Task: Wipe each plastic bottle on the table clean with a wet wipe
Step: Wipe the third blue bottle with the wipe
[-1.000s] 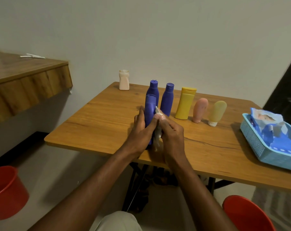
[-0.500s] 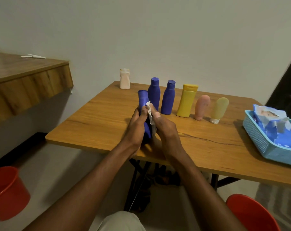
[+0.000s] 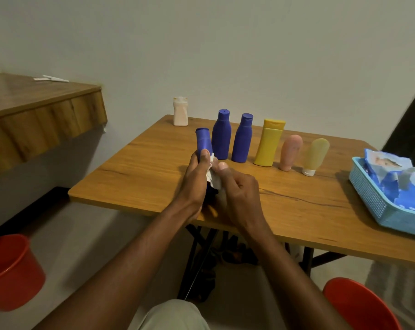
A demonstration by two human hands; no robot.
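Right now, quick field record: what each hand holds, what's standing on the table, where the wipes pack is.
left hand: grips held blue bottle, cap pointing away
right hand: holds wet wipe against that bottle
standing row: two standing blue bottles, yellow bottle, pink tube, pale yellow tube
tubes: both cap-down
back corner: white bottle, apart from the row
wipes pack: in blue basket, right end of table
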